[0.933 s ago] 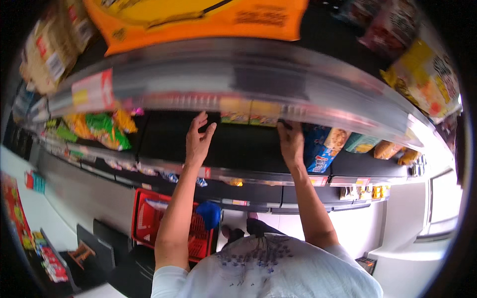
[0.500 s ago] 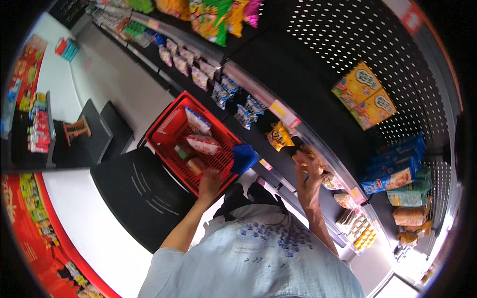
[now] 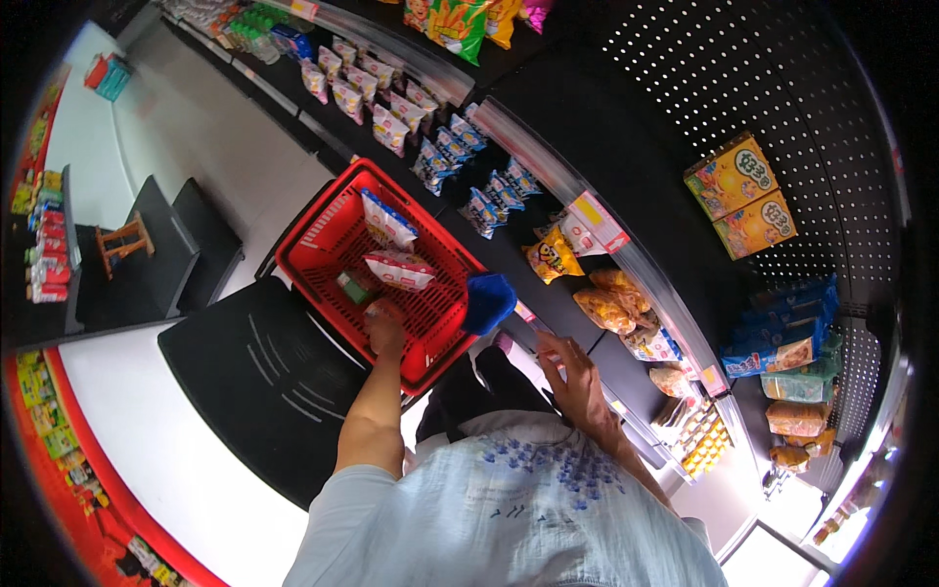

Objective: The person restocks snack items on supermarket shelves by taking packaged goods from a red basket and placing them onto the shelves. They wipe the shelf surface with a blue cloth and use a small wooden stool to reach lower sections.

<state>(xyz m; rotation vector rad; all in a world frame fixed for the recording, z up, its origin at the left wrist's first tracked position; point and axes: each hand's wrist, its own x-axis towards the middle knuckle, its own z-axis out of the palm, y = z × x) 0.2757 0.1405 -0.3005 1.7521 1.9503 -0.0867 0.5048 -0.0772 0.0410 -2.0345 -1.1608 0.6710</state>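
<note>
My left hand [image 3: 385, 331] reaches down into a red shopping basket [image 3: 344, 184], its fingers curled near the basket floor. Whatever they hold is too small and hidden to name. Beside that hand lie a small green box [image 3: 353, 287], a red-and-white packet [image 3: 401, 271] and a blue-and-white packet [image 3: 388, 223]. A blue, cloth-like thing [image 3: 488, 303] sits at the basket's right corner. My right hand [image 3: 577, 383], empty with fingers loosely apart, hovers in front of the shelf, nearest to the bagged bread-like items [image 3: 603, 308].
A black shelf on the right carries a yellow snack bag [image 3: 552, 256], small blue packets [image 3: 492, 203] and pink-and-white packets [image 3: 391, 127]. Yellow boxes [image 3: 740, 196] stand higher up by a perforated panel. Left of the basket is a black, curved-edged surface [image 3: 264, 382].
My right hand has drawn back from the bread-like bags on the shelf toward my body. My left hand has moved deeper into the basket, over where a small brownish item lay.
</note>
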